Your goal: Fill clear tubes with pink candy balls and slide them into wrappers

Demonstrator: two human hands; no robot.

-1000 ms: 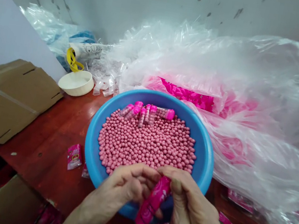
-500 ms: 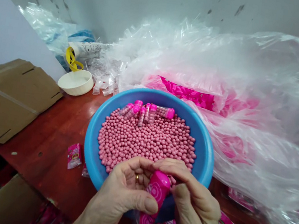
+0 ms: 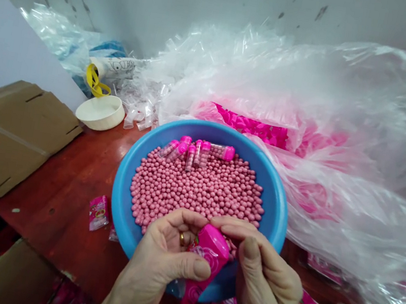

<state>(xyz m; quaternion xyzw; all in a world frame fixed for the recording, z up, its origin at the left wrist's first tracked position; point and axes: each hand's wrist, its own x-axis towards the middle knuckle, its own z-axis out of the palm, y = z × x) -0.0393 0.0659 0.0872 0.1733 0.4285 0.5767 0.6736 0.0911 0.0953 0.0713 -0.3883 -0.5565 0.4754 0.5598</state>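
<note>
Head view: pink packet (image 3: 213, 248) now under thumb of left hand (image 3: 156, 263)

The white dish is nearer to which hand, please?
Left. The left hand is on the wearer's side, right of the dish; the right hand is farther right.

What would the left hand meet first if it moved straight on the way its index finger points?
Most likely the right hand: its fingertips lie just ahead of the left hand, though depth leaves the gap unclear.
</note>
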